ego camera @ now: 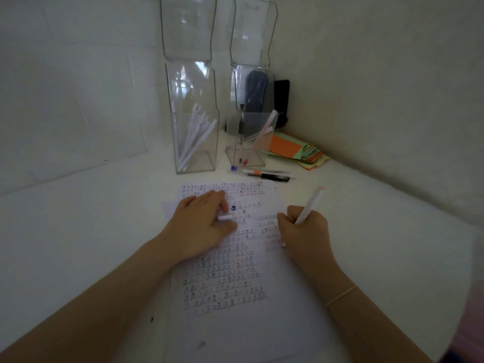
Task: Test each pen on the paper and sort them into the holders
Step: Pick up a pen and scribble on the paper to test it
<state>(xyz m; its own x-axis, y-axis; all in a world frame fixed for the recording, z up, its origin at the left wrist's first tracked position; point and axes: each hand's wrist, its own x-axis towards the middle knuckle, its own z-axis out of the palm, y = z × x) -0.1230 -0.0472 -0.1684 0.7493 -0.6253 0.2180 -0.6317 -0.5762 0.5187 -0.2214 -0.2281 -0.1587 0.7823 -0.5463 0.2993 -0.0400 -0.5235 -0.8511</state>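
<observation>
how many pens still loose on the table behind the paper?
3, side by side just beyond the paper's far edge: blue-capped clear pen, orange-banded pen, black pen. They overlap, so another could be hidden.

We have a single view, from the wide-angle camera worn on the head. It looks forward and steeply down onto the white tabletop [78,231], close above the white sheet of paper covered in rows of small pen marks [235,284]. Both forearms enter from the bottom edge. Farther up the frame we face the room corner, where two tall clear plastic holders [195,142] stand against pale walls. Edges bend and darken with the lens. No second view overlaps it.
</observation>
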